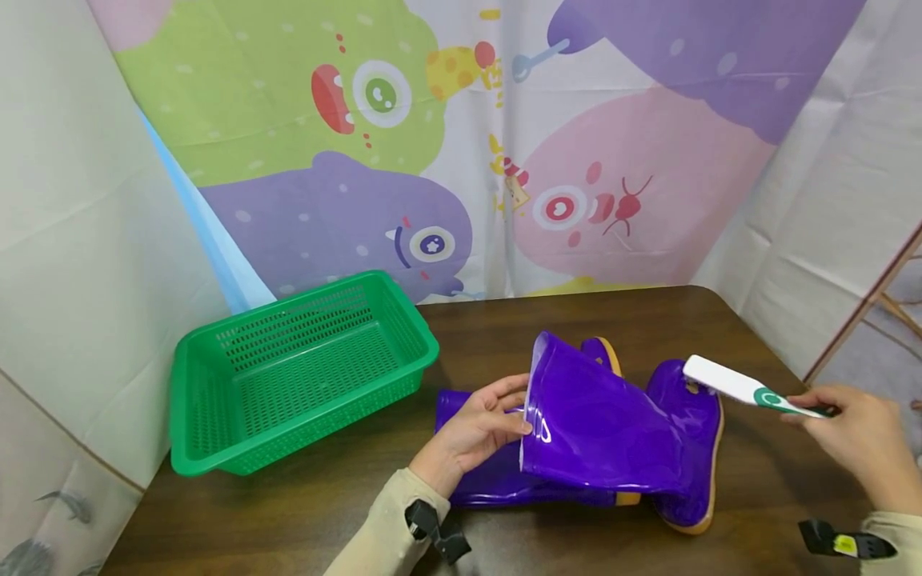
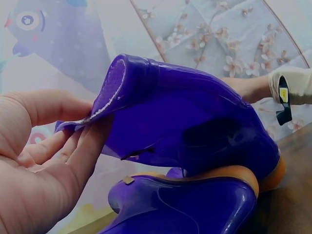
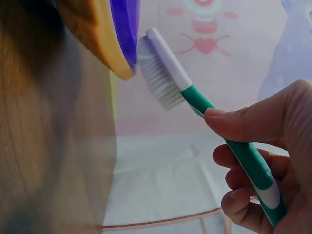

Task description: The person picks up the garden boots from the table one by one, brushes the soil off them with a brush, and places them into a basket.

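Note:
A shiny purple rain boot (image 1: 605, 416) with a tan sole lies tilted over a second purple boot (image 1: 490, 480) on the table. My left hand (image 1: 475, 428) pinches the rim of the upper boot's shaft, thumb on one side and fingers on the other, as the left wrist view shows. My right hand (image 1: 857, 432) grips the green-and-white handle of a scrub brush (image 1: 727, 380). Its white bristles (image 3: 158, 78) are at the foot of the held boot, near the toe. Whether they press on it I cannot tell. The lower boot is partly hidden beneath the upper one.
A green perforated plastic basket (image 1: 310, 384) stands at the left of the brown wooden table (image 1: 576, 308). Behind the table hangs a cloth with cartoon monsters (image 1: 403, 160). White curtains (image 1: 65, 200) flank both sides.

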Motion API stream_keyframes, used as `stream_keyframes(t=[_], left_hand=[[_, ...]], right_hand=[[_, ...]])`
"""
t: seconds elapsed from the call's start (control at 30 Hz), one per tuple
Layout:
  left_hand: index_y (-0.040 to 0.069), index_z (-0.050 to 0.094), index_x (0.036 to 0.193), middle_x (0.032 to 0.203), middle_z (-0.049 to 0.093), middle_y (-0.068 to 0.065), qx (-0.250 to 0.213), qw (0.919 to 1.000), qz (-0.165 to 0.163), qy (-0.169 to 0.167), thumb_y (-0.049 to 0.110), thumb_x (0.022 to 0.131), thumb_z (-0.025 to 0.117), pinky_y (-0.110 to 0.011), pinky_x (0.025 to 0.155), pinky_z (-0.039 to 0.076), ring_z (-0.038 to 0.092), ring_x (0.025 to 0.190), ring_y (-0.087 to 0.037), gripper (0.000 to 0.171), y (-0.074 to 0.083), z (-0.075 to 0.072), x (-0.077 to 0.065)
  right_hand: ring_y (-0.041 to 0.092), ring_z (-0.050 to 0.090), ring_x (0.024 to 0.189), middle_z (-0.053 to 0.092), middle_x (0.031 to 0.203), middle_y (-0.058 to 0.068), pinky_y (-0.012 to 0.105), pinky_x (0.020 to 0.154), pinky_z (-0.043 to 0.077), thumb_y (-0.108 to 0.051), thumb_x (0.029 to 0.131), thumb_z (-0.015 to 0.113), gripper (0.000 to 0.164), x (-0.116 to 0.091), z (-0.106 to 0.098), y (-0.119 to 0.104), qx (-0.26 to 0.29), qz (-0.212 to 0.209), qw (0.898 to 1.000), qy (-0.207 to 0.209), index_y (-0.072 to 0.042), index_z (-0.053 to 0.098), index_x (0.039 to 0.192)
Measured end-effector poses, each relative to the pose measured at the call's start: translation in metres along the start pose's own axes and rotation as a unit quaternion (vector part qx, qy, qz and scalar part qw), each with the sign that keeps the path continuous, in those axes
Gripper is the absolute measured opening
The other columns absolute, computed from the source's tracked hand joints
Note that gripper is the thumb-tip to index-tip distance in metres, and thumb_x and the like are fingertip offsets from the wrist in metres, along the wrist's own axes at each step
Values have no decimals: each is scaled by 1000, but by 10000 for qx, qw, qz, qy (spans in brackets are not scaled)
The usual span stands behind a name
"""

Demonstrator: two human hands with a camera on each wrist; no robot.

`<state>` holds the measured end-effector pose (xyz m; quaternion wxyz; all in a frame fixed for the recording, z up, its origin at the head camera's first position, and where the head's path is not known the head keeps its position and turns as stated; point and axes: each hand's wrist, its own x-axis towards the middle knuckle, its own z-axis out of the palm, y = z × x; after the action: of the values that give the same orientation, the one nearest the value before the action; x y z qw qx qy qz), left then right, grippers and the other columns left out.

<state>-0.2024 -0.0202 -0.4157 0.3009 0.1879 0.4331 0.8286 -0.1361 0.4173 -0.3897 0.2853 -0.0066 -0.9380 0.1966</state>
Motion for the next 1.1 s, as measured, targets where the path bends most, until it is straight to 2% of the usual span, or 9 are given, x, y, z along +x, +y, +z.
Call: stream_keyframes(t=[0.07, 0.1, 0.2, 0.3, 0.47, 0.57, 0.77, 0.9, 1.1], left_hand=[[-10, 33, 147, 119, 61, -8, -1, 10000, -2, -6, -23, 79, 48, -26, 78, 56, 65, 95, -17, 71, 0, -1, 0], [-10, 33, 147, 119, 61, -8, -5, 10000, -9, -20, -23, 80, 48, -26, 78, 56, 65, 96, -17, 70, 0, -1, 0], [-10, 32, 148, 120, 61, -8, -12, 10000, -30, -48, -23, 80, 47, -26, 79, 56, 65, 97, -17, 70, 0, -3, 0], [-10, 32, 147, 120, 60, -8, -12, 9999, -14, -102, -23, 81, 46, -26, 79, 56, 64, 97, -17, 69, 1, -5, 0], [-10, 32, 147, 119, 60, -8, 20, 9999, 51, -132, -23, 81, 46, -26, 80, 56, 64, 97, -17, 69, 2, -6, 2], [-10, 32, 147, 119, 61, -7, 13, 9999, 47, -122, -23, 80, 46, -26, 80, 55, 64, 97, -17, 69, 2, -6, 2], [-8, 34, 147, 118, 61, -7, -39, 10000, -11, -79, -23, 81, 47, -26, 79, 56, 64, 95, -17, 68, 0, -5, 1], [-7, 34, 147, 118, 61, -7, 9, 10000, -74, -62, -22, 81, 48, -26, 79, 56, 65, 95, -16, 69, 0, -3, 0], [-7, 34, 148, 119, 61, -7, 122, 9999, -92, -48, -22, 82, 48, -26, 79, 56, 65, 96, -16, 69, -2, -5, 0]], right_hand=[[-7, 42, 55, 67, 65, -3, 21, 48, 33, -6, 59, 86, 19, -1, -2, -4, -50, -18, 10000, -1, -2, 75, 73], [-8, 42, 55, 68, 65, -6, 20, 48, 33, -6, 58, 86, 19, -1, -3, -7, -31, -72, 10000, 16, -2, 75, 73], [-9, 42, 55, 61, 67, -29, 18, 49, 33, -10, 54, 92, 26, 0, -6, -17, 151, -288, 9995, 36, -5, 76, 74], [-6, 44, 54, 52, 70, -43, 17, 49, 34, -12, 53, 94, 29, 4, -9, -28, 535, -454, 9975, -108, -7, 77, 75], [-3, 48, 55, 64, 68, -19, 20, 48, 38, -10, 62, 92, 19, 10, -10, -40, 418, -423, 9945, -860, -13, 77, 74], [-4, 50, 56, 66, 66, -11, 22, 49, 40, -9, 64, 91, 18, 12, -8, -38, 298, -426, 9919, -1158, -16, 76, 72], [-4, 47, 56, 65, 62, -12, 21, 48, 37, -4, 64, 88, 16, 12, -1, -19, 502, -284, 9924, -1090, -10, 74, 69], [-1, 43, 53, 63, 60, -10, 24, 47, 35, -5, 65, 86, 13, 12, 2, -7, 276, -115, 9943, -1019, -6, 74, 70], [0, 41, 54, 62, 60, -7, 27, 49, 35, -10, 67, 85, 12, 12, 3, -1, 7, -16, 9945, -1051, -7, 74, 70]])
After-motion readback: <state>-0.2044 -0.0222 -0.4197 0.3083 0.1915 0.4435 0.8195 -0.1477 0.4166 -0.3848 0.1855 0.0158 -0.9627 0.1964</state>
